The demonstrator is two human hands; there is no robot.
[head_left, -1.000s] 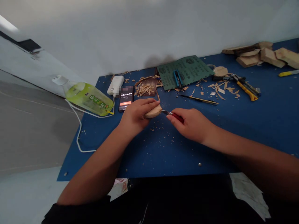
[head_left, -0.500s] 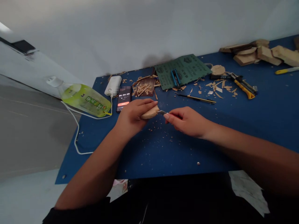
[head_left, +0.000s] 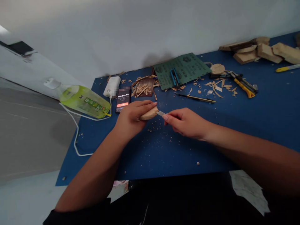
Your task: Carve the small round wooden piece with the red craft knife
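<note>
The left hand [head_left: 134, 114] grasped a wood piece [head_left: 148, 114] over the surface [head_left: 164, 156], so this hand was the nearer one. The visible long axis ran from eight to two o'clock. The right hand's [head_left: 187, 122] grip was clenched on a knife [head_left: 160, 113]; from it, the wood lay at nine o'clock. Whether the blade touched the wood's exposed end, I could not tell.

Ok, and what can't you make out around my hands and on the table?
All in the head view:
- Wooden piece: its far-left end is hidden by the left hand.
- Knife: its handle is mostly covered by the right hand.
- Phone: the small print below the timer is too small.
- Yellow-ended tool: cut off by the right edge.
</note>
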